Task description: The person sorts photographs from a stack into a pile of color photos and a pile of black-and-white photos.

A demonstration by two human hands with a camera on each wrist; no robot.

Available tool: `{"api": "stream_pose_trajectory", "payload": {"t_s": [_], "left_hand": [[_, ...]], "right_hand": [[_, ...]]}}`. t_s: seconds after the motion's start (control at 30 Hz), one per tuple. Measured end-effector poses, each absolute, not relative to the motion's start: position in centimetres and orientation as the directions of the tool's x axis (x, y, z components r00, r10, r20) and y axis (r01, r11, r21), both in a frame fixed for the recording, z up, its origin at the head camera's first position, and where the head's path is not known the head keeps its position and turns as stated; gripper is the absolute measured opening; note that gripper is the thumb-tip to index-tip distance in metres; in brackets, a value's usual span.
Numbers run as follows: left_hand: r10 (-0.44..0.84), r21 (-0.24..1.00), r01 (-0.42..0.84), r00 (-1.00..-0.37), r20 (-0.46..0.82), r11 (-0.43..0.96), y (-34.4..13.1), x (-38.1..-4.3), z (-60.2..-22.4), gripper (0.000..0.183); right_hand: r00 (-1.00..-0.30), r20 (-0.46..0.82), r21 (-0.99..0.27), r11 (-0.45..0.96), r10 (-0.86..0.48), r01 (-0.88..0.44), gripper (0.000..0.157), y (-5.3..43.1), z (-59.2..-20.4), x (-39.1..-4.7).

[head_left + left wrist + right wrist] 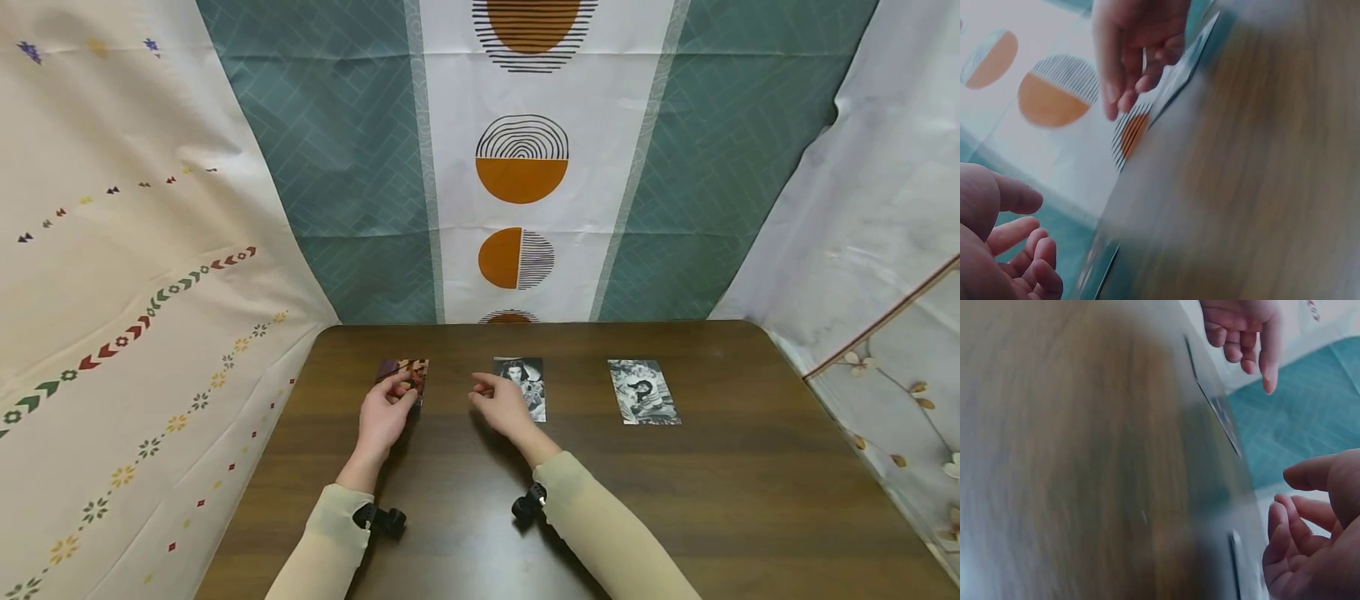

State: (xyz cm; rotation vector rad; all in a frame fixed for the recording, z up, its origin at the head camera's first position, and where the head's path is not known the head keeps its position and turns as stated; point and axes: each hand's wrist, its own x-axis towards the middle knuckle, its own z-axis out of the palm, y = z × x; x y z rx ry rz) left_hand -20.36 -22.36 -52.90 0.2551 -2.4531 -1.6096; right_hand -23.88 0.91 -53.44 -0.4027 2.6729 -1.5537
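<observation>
A colourful picture card (422,372) in reddish and brown tones lies on the table at the left. My left hand (382,417) is over it in the head view, covering its lower part. Beside the black-and-white middle card (532,385) is my right hand (502,407), which overlaps that card's lower left. Both wrist views show loosely bent fingers, with thumb and fingertips apart: the left hand (1004,244) and the right hand (1316,531) hold nothing. Farther right lies another black-and-white card (645,393), away from both hands.
The brown wooden table (720,500) ends at the back against a green and white cloth (360,167) with orange shapes. Patterned cream fabric (150,292) hangs at the left, white fabric (855,208) at the right. Each wrist wears a small black camera (382,518).
</observation>
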Motion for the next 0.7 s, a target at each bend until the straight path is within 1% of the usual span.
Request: {"api": "stream_pose_trajectory", "payload": {"t_s": [0.1, 0.23, 0.43, 0.6, 0.7], "left_hand": [[-0.199, 0.922, -0.027, -0.978, 0.055, 0.386, -20.2, -20.6, -53.2, 0.041], [-0.136, 0.925, -0.012, -0.99, 0.043, 0.379, -17.4, -21.1, -53.6, 0.038], [-0.076, 0.932, -0.002, -0.997, 0.027, 0.363, -13.9, -21.9, -54.3, 0.035], [-0.067, 0.922, -0.002, -0.997, 0.026, 0.388, -12.0, -22.5, -54.7, 0.034], [-0.081, 0.916, -0.016, -0.997, 0.018, 0.402, -11.3, -22.8, -54.7, 0.033]], "right_hand": [[-0.973, 0.11, -0.859, 0.473, -0.205, -0.197, 0.043, 2.7, -53.2, -23.9], [-0.983, 0.109, -0.842, 0.513, -0.144, -0.169, 0.041, 5.3, -53.3, -24.0], [-0.993, 0.104, -0.837, 0.533, -0.063, -0.121, 0.041, 8.7, -53.7, -24.1], [-0.996, 0.091, -0.841, 0.536, -0.006, -0.08, 0.041, 10.6, -53.9, -23.9], [-0.996, 0.085, -0.823, 0.565, 0.015, -0.062, 0.04, 11.3, -54.2, -23.9]]}}
